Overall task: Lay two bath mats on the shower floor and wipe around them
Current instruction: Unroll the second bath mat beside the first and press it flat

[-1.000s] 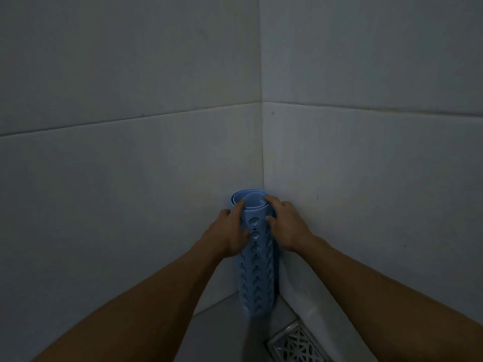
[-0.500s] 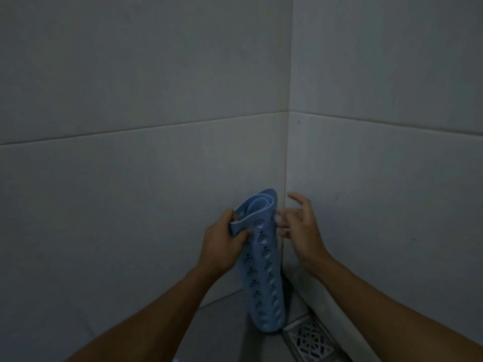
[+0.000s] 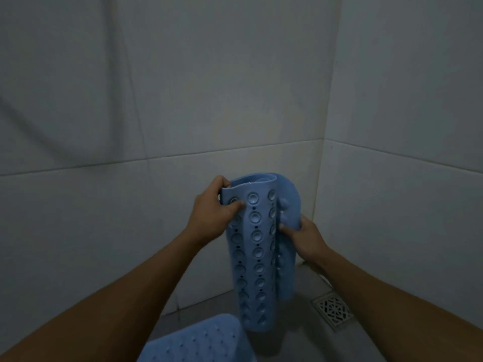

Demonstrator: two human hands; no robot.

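Head view: the rolled blue mat (image 3: 254, 246) is held upright, long axis vertical, its top corner pinched by the left hand (image 3: 211, 214) and its loose right edge gripped lower down by the right hand (image 3: 304, 237)

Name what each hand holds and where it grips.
Both hold the rolled blue bath mat. The left hand grips its top left edge; the right hand pinches the outer flap on its right side, lower down.

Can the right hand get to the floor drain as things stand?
Probably not right away: the right hand is gripping the rolled mat's outer flap. The floor drain lies uncovered below it, so once it lets go the way looks free.
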